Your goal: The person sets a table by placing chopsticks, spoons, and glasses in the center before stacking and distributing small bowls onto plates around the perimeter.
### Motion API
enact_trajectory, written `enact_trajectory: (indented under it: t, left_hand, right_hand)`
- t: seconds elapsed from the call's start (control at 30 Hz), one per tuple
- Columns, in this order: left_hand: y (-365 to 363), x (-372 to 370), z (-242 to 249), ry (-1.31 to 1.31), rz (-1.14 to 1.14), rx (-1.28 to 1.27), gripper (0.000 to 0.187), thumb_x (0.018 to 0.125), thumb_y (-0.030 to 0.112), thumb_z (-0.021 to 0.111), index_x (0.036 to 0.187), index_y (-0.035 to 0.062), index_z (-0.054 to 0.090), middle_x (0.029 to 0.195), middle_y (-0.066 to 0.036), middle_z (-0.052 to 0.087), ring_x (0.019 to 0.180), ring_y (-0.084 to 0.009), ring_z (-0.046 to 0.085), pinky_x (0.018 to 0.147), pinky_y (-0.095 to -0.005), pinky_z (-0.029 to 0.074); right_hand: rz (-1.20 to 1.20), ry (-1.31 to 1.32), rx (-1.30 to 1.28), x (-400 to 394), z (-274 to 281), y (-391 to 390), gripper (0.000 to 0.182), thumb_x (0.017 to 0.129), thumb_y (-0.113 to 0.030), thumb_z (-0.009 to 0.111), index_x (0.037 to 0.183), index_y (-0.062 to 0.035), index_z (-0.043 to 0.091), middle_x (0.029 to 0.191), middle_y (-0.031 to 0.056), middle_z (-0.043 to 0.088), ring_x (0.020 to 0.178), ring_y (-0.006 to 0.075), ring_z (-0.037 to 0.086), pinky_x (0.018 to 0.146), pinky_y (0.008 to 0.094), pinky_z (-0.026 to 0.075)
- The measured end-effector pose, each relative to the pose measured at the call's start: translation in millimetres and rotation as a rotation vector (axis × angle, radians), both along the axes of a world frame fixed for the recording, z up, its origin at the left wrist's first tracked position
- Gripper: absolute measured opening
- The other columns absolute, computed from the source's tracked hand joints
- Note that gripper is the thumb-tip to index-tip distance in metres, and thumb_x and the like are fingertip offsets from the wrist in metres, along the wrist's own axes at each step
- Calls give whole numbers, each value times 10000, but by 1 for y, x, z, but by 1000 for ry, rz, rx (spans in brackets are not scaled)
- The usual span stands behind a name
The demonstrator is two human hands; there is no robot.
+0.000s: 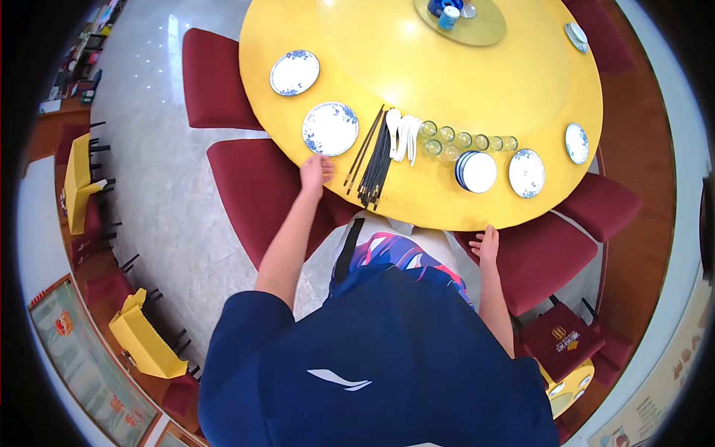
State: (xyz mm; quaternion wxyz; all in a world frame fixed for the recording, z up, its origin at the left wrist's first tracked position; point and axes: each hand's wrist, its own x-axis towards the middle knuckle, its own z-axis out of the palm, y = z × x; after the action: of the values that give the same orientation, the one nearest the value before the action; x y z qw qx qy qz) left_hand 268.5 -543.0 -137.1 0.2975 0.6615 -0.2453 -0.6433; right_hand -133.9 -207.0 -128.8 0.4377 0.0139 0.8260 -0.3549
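My left hand (316, 173) is at the table's near edge, just below a blue-patterned white plate (331, 129); its fingers look loosely apart with nothing between them. My right hand (487, 244) rests by the edge of the round yellow table (447, 216), fingers apart and empty. Black chopsticks (378, 160) lie in a bundle in front of me, with white spoons (403, 138) beside them. Several glasses (465, 140) stand in rows to the right. Below them is a stack of small bowls or plates (477, 172), next to another patterned plate (527, 173).
Another plate (295, 73) lies at the upper left, and one more (576, 143) at the right. A glass turntable (477, 26) holds a blue and white container (448, 18). Red chairs (261, 190) surround the table, including one at the right (547, 261).
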Motion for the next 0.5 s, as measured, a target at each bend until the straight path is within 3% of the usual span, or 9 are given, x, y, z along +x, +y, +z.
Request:
enact_trajectory:
  t: [0.17,0.27,0.33,0.37,0.4,0.5]
  left_hand:
    - [-30,22,-10,-44,-10,5,217,950,248,482,889,57,565,700,-47,601,524,-111,532,456,-247,422]
    - [-22,21,-27,-115,-113,-16,228,947,230,499,885,28,584,739,-54,619,594,-121,559,528,-267,452]
    - [-3,12,-32,-592,-323,-355,257,910,231,552,873,-8,638,779,-137,669,647,-230,644,627,-354,509]
    - [9,3,-23,-646,-294,-416,242,882,206,577,903,-22,655,839,-167,684,754,-271,674,733,-377,512]
    - [17,-3,-29,-652,-274,-532,221,873,187,582,893,-20,656,821,-168,686,756,-288,674,719,-378,516]
    - [31,-19,-25,-598,-326,-512,191,853,152,588,921,-13,654,834,-167,668,796,-305,654,751,-385,509]
  right_hand:
    - [-118,-32,62,36,-21,53,512,979,-507,443,1352,-163,373,1040,117,611,657,200,651,521,329,478]
    - [-76,-21,37,60,-11,52,493,979,-496,450,1335,-158,403,1043,111,610,667,196,652,525,334,479]
    - [-53,-17,66,71,-4,40,482,983,-467,458,1346,-152,417,1040,106,609,657,196,650,517,325,478]
    - [27,-10,73,74,-2,36,487,984,-450,463,1360,-145,411,1038,105,609,649,196,648,513,318,477]
    - [107,-5,81,77,0,33,492,985,-433,467,1374,-138,404,1036,103,608,642,195,647,509,311,476]
    - [198,10,78,77,8,18,489,986,-400,480,1375,-109,420,1041,104,608,638,189,645,513,299,482]
